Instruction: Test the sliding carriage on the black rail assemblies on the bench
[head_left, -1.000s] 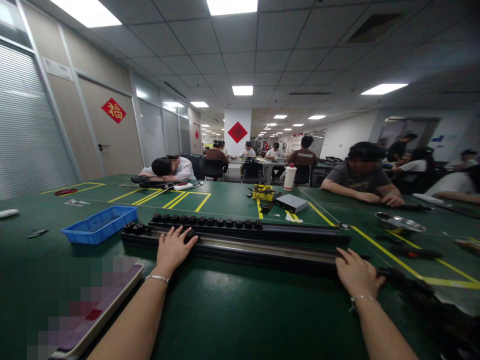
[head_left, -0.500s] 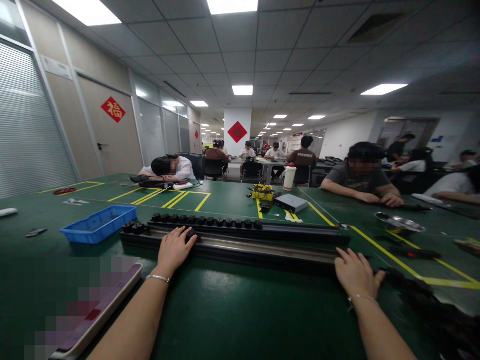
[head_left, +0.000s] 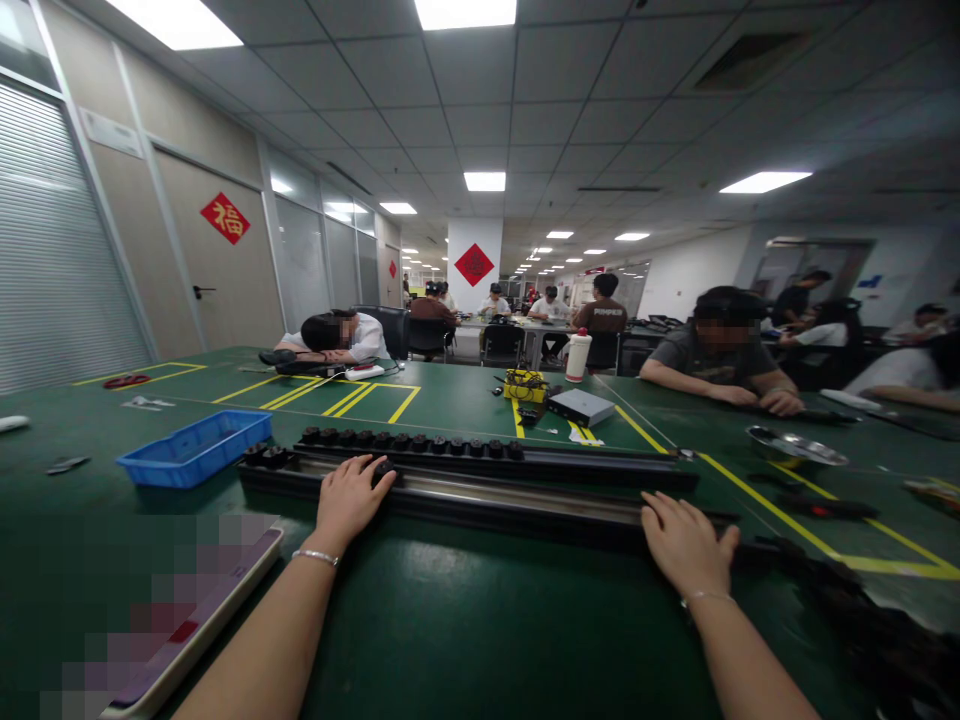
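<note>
A long black rail (head_left: 487, 490) with a bright metal channel lies across the table in front of me. My left hand (head_left: 352, 503) is at its left part, with thumb and fingers closed about a small black round piece (head_left: 385, 470) in the channel. Across the rail's right part lies my right hand (head_left: 686, 545), fingers outstretched and thumb apart, palm down. Two similar black round pieces (head_left: 266, 455) sit at the rail's left end. Just behind runs a second black rail (head_left: 592, 462), bearing a row of several black round pieces (head_left: 420, 443).
Left of the rails stands a blue plastic bin (head_left: 195, 447). A phone-like slab (head_left: 202, 620), partly blurred out, lies near my left forearm. Dark tangled items (head_left: 862, 620) lie at right, below a metal bowl (head_left: 799, 447). A grey box (head_left: 581, 407) and bottle (head_left: 578, 356) stand farther back. Co-workers sit beyond.
My right hand has slid left along the rail, uncovering its right end. The left hand stays at the black round piece with hardly any shift.
</note>
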